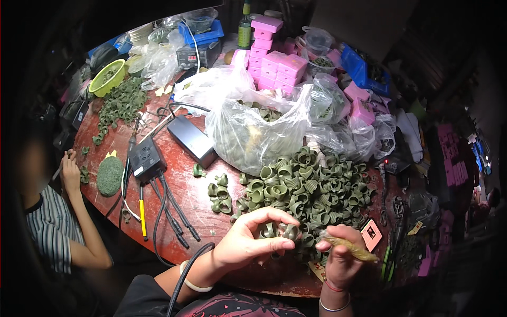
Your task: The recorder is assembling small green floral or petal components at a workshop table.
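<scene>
My left hand (pixel 244 240) is closed around a few dark green ring-shaped pieces (pixel 270 230), held between thumb and fingers. Close by on the right, my right hand (pixel 342 259) grips a yellowish, tapering, wrapped-looking stick (pixel 355 250); its exact kind I cannot make out. Just beyond both hands spreads a heap of similar green ring pieces (pixel 311 185), with several loose ones (pixel 220 193) on its left side. Part of what lies in my left palm is hidden by the fingers.
A clear plastic bag (pixel 253 140) stands behind the heap. Black power boxes (pixel 190 138) with cables lie left on the red table (pixel 113 153). Pink boxes (pixel 277 68) are stacked at the back. A co-worker's hand (pixel 70 171) is at the far left. A black cable (pixel 190 269) crosses my left forearm.
</scene>
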Tool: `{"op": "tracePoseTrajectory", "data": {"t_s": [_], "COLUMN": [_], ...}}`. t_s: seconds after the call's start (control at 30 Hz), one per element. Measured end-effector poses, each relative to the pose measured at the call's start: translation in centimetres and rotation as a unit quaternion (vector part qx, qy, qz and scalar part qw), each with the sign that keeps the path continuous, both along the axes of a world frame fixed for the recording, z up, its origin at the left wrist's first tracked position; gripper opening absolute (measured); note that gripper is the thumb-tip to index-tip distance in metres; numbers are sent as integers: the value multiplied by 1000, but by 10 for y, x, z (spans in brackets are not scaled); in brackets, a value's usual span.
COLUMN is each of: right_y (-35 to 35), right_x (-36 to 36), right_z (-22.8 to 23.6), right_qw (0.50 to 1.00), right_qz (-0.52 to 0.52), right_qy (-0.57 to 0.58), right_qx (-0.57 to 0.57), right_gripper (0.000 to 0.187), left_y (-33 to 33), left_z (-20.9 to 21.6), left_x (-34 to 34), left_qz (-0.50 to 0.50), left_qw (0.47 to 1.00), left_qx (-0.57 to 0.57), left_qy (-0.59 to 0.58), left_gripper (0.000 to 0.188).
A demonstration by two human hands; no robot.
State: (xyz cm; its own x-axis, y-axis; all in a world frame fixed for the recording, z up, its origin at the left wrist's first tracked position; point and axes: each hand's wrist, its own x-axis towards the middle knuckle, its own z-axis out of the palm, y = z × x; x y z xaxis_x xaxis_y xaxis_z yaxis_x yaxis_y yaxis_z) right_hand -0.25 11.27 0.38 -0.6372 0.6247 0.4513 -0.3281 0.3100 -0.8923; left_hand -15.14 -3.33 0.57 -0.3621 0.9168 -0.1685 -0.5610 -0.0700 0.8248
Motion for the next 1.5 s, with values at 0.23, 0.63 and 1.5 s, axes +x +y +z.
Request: {"op": "tracePoseTrajectory", "data": {"t_s": [0.23,0.63,1.5], "right_y": [7,-4,0], "right_x": [-8,0,-7], "right_z": [-1,0,2], "right_qw": [993,968,995], "right_qz": [106,141,91], "right_qy": [49,58,29], "right_qx": [-18,-200,29], "right_gripper": [25,25,16], "left_y": [0,1,1], "left_z": [1,-9,-2], "left_x": [1,3,1], "left_qz": [-25,32,-29], "left_qw": [999,998,985], "left_qx": [20,57,78], "left_qy": [-10,-16,-153], "left_gripper": [36,38,40]}}
